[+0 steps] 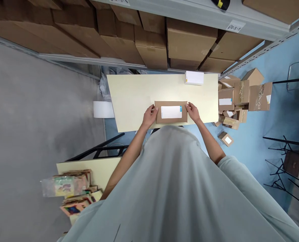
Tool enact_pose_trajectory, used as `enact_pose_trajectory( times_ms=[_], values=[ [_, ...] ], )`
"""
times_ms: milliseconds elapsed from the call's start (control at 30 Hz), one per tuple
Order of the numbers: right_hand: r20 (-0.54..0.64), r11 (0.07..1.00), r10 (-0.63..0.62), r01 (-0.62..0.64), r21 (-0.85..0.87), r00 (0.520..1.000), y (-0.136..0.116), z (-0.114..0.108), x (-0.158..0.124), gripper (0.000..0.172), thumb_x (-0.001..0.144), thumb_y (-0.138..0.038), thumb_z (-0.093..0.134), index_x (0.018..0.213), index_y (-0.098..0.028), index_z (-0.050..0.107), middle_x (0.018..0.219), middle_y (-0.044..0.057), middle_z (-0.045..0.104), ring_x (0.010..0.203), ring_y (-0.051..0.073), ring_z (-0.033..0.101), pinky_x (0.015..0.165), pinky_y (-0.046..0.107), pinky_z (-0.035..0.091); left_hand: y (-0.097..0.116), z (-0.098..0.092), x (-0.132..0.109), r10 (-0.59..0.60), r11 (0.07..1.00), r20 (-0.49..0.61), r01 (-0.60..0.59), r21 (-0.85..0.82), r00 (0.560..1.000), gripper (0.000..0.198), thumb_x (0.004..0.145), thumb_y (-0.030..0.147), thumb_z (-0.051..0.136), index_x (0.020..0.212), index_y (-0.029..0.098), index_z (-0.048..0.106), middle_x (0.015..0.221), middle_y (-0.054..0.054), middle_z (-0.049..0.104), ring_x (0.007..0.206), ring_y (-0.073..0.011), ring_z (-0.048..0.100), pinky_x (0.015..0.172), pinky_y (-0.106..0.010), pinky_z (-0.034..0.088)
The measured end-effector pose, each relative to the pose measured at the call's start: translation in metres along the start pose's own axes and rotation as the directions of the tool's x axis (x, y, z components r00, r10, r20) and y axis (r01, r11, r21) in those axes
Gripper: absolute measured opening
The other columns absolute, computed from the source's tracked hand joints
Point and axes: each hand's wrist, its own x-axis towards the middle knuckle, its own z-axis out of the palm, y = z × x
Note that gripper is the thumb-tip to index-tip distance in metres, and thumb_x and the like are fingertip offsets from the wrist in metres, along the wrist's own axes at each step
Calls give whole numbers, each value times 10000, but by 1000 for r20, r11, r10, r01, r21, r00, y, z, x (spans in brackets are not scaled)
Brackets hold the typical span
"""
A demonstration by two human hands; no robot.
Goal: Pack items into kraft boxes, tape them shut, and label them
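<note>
A flat brown cardboard box (159, 120) lies on the pale cream table (136, 90), close to its front edge. On its top face is a white label (171, 112) with a small blue corner at the right. My left hand (150, 115) grips the box's left end, fingers bent around the edge. At the right end, my right hand (192, 111) holds it the same way, thumb near the upper corner. Towards the table's back edge sits a white stack of blank labels or a small white box (194, 78), apart from both hands.
Shelves with brown cartons (192, 40) rise behind the table. Several taped parcels (241, 92) are piled on the blue floor to the right. A white roll (103, 109) is by the table's left edge. At lower left, a second table (99, 168) bears picture books (75, 201).
</note>
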Motion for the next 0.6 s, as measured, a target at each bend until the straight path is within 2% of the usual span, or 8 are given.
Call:
enact_pose_trajectory(
  times_ms=[33, 100, 200, 300, 367, 433, 600],
  values=[
    [-1, 999, 17, -17, 52, 1000, 6, -2, -5, 777, 1049, -776, 542, 1490, -150, 670, 1470, 230, 739, 1230, 308, 759, 1037, 445, 628, -3, -3, -5, -12, 999, 21, 12, -33, 1000, 701, 1031, 646, 643, 1539, 164, 654, 1618, -230, 644, 1356, -328, 713, 1159, -493, 584],
    [49, 991, 61, -66, 114, 997, 17, -6, -18, 887, 982, -732, 696, 1637, -149, 566, 1602, 261, 648, 1339, 330, 729, 1103, 491, 621, -9, -8, -17, -47, 995, 67, 53, -83, 997, 826, 957, 664, 755, 1593, 159, 600, 1690, -256, 567, 1398, -353, 695, 1148, -504, 601],
    [206, 986, 84, -111, 123, 975, 32, -7, -40, 1035, 854, -625, 889, 1716, -215, 489, 1619, 237, 642, 1383, 340, 704, 1134, 560, 613, -19, -8, -35, -65, 985, 215, 97, -141, 974, 984, 819, 628, 907, 1627, 188, 559, 1684, -242, 577, 1430, -373, 678, 1151, -524, 612],
    [326, 992, 19, -59, 113, 945, 38, -1, -57, 1101, 790, -470, 963, 1744, -291, 444, 1536, 163, 720, 1346, 317, 715, 1151, 593, 598, -24, -3, -47, -43, 983, 320, 98, -157, 947, 1087, 684, 528, 1003, 1627, 223, 556, 1619, -199, 650, 1459, -371, 659, 1174, -531, 606],
    [318, 995, -10, -21, 94, 948, 39, 4, -62, 1032, 822, -398, 919, 1736, -307, 450, 1449, 117, 772, 1266, 295, 742, 1141, 583, 605, -26, 0, -48, -49, 988, 307, 92, -126, 950, 1084, 655, 448, 1004, 1619, 222, 564, 1568, -184, 693, 1440, -364, 671, 1176, -532, 601],
    [263, 998, -12, -4, 60, 965, 36, 6, -61, 893, 886, -398, 825, 1707, -288, 492, 1375, 98, 795, 1169, 277, 764, 1101, 550, 627, -26, -1, -44, -52, 993, 270, 77, -86, 962, 1001, 694, 418, 954, 1600, 211, 584, 1529, -171, 721, 1383, -348, 704, 1152, -524, 610],
    [131, 994, -111, 112, 1, 985, 14, -15, -48, 646, 1000, -583, 612, 1513, -193, 664, 1183, 110, 782, 951, 242, 748, 940, 417, 638, -16, -23, -30, 53, 997, 175, -44, -57, 983, 708, 898, 533, 738, 1485, 141, 688, 1352, -163, 796, 1067, -261, 787, 1056, -443, 632]
  ],
)
